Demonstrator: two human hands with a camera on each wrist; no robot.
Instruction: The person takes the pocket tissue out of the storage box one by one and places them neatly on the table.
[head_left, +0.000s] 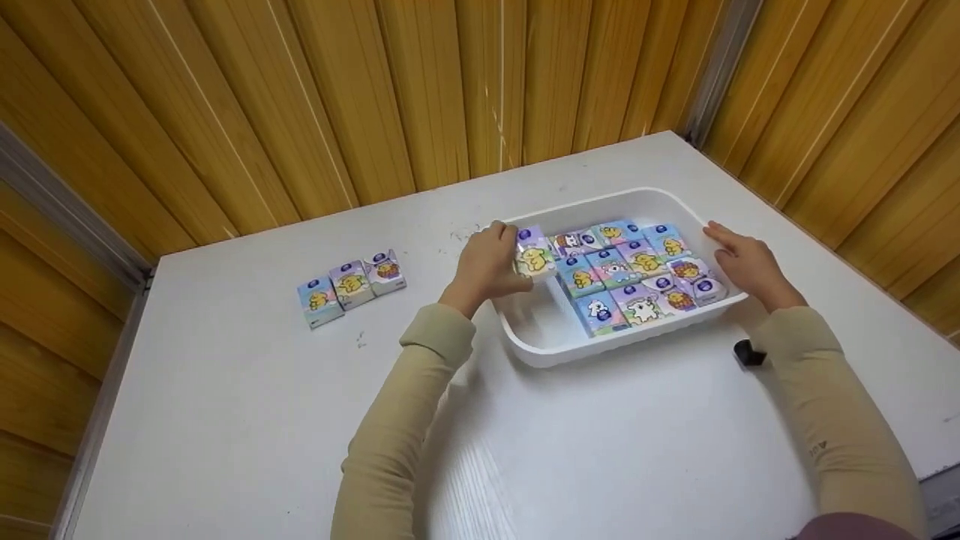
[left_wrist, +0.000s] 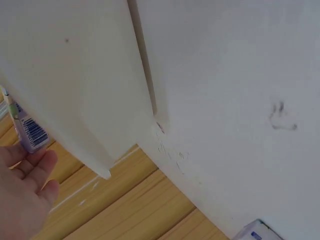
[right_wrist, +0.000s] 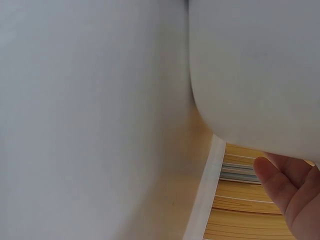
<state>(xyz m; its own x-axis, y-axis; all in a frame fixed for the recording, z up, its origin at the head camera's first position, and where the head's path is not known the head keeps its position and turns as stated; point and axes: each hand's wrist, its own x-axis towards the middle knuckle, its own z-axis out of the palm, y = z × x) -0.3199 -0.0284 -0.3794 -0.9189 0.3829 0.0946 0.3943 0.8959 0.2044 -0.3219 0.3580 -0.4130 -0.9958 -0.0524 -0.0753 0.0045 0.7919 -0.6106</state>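
Note:
My left hand [head_left: 489,262] pinches a small cartoon-printed packet [head_left: 534,259] above the left end of a white tray [head_left: 551,358]. In the left wrist view, that hand [left_wrist: 25,190] has its fingers on the packet [left_wrist: 34,134], whose barcode side shows. Several similar packets [head_left: 616,271] lie in rows in the tray, from its middle to its right end. At the tray's right rim rests my right hand [head_left: 754,270], fingers fairly straight. The right wrist view shows part of this hand [right_wrist: 292,192] beside the tray's outer wall [right_wrist: 255,75].
Three more packets [head_left: 351,286] stand side by side on the white table [head_left: 225,390], left of the tray. A small black object [head_left: 748,353] lies near my right sleeve. Wood-patterned panels [head_left: 420,90] rise behind the table and at both sides.

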